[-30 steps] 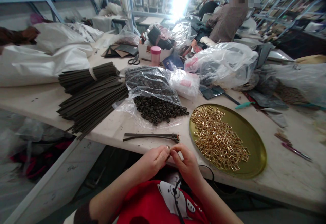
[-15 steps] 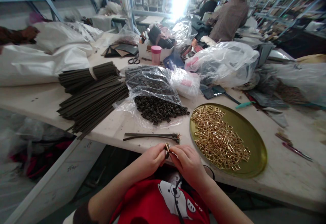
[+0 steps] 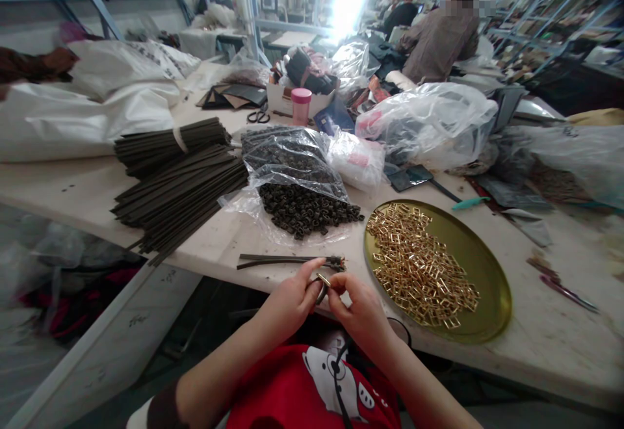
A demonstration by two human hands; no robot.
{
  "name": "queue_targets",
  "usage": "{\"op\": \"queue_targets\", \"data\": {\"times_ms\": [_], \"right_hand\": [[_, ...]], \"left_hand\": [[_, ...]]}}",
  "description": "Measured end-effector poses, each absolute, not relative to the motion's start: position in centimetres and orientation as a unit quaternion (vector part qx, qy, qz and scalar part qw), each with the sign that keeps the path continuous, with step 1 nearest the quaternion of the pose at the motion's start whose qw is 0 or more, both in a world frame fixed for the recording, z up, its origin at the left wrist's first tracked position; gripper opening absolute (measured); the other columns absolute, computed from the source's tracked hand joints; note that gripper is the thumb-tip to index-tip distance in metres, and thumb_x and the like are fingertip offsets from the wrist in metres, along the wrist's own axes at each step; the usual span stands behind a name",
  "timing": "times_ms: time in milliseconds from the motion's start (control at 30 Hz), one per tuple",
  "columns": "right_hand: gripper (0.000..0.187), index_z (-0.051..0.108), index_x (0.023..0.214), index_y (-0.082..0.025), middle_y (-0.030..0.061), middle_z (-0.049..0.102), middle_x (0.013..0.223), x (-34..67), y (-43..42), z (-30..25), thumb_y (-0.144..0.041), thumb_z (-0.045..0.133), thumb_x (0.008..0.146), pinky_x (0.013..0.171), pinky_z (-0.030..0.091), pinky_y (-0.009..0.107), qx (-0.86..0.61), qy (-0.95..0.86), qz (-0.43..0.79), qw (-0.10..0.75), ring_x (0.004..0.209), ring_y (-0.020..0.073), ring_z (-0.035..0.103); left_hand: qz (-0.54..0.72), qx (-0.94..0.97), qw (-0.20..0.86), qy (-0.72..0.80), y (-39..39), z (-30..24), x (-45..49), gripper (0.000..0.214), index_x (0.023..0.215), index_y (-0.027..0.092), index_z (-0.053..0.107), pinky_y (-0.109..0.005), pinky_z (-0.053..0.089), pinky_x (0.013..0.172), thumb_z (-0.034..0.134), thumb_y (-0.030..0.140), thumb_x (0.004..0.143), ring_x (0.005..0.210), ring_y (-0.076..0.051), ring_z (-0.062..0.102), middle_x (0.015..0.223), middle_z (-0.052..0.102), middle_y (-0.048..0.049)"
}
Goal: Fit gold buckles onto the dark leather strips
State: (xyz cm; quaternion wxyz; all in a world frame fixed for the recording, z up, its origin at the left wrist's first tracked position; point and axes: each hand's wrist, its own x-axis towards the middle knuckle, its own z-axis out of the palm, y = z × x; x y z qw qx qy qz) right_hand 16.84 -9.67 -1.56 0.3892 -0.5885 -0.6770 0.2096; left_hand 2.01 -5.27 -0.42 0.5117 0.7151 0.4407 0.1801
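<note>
My left hand is closed on a narrow dark strap at the table's front edge, its index finger raised. A gold buckle sits on the bent strap between my hands. My right hand pinches at the right side of the buckle and strap; which of the two its fingertips grip I cannot tell. Just beyond lie a few finished-looking dark straps with gold at their right ends. Rectangular gold buckles are heaped on a round gold tray to the right.
A clear plastic bag spills small dark loops. Bundled dark strips lie left, near white sacks. Scissors, a pink-lidded jar and plastic bags stand behind. A purple-handled tool lies right. A person works beyond.
My left index finger has lifted and stretched forward. The buckle has turned between my hands, and the strap now shows as a curve below it. My right fingers have bent more.
</note>
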Motion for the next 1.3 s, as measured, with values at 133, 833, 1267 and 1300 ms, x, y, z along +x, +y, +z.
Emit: {"op": "queue_targets", "data": {"times_ms": [133,833,1267,1300], "right_hand": [[0.008,0.053,0.076,-0.02,-0.0005,0.062,0.066,17.0,-9.6,-1.5,-0.015,0.047,0.077,0.057,0.047,0.021,-0.597,-0.649,0.247,0.401,0.059,0.0125,0.058],[0.028,0.048,0.078,-0.019,-0.0061,0.048,0.058,17.8,-8.3,-4.2,-0.044,0.058,0.074,0.048,0.038,0.02,-0.519,-0.439,0.574,0.457,0.048,0.0076,0.045],[0.017,0.059,0.094,-0.02,0.006,0.06,0.092,23.7,2.3,-7.6,-0.018,0.046,0.084,0.068,0.039,0.025,-0.711,-0.663,0.094,0.215,0.078,0.0163,0.057],[0.016,0.059,0.095,-0.02,0.006,0.06,0.091,23.3,2.8,-7.8,-0.019,0.048,0.083,0.066,0.039,0.025,-0.715,-0.664,0.086,0.201,0.077,0.0164,0.058]], "left_hand": [[0.184,0.737,0.507,0.407,-5.3,-0.3,1.9,0.03,0.112,0.019,0.051,-0.026,0.042,0.072,0.035,0.028,0.088,0.077,-0.016,0.056,0.09,0.063,-0.0039],[0.183,0.639,0.615,0.425,-5.1,-1.9,2.2,0.027,0.083,0.016,0.05,-0.02,0.03,0.048,0.036,0.039,0.087,0.046,-0.009,0.036,0.052,0.038,0.0073],[0.193,0.592,0.642,0.448,-4.1,-2.1,2.8,0.028,0.083,0.016,0.048,-0.019,0.024,0.043,0.04,0.043,0.084,0.042,-0.008,0.028,0.045,0.032,0.0098],[0.199,0.587,0.643,0.451,-4.0,-2.1,2.7,0.028,0.083,0.016,0.048,-0.019,0.023,0.043,0.04,0.043,0.084,0.042,-0.008,0.028,0.045,0.031,0.01]]}}
